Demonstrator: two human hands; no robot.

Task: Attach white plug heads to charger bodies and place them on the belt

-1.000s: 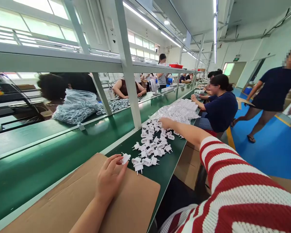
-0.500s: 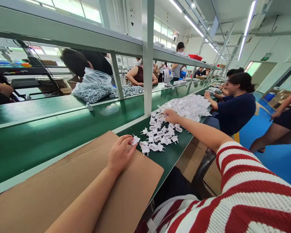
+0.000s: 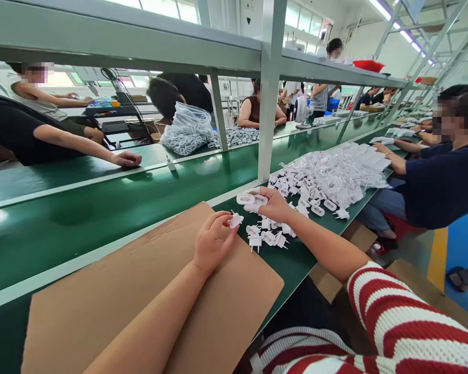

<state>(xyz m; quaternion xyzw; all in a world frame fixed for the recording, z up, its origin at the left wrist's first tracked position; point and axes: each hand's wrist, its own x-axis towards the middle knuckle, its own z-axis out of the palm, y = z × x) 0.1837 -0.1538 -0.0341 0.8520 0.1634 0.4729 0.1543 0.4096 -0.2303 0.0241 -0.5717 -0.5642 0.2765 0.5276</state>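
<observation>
My left hand [image 3: 213,242] rests on a brown cardboard sheet [image 3: 113,296] and pinches a small white plug part [image 3: 235,220] between thumb and fingers. My right hand [image 3: 273,204] reaches over a scatter of white plug parts [image 3: 268,235] on the green bench and holds two or three white oval covers [image 3: 251,200] in its fingers. Behind it lies a large heap of white parts in clear bags [image 3: 335,174].
A grey steel post [image 3: 268,98] stands just beyond the parts, under an overhead shelf. A green conveyor belt [image 3: 101,208] runs past the cardboard. A seated person [image 3: 440,176] works to my right; other people [image 3: 47,135] work across the belt, beside a bag of grey parts [image 3: 187,132].
The view has swung left. My right hand has drawn back from the far heap toward my left hand, now carrying white oval covers. My left hand still pinches its plug part.
</observation>
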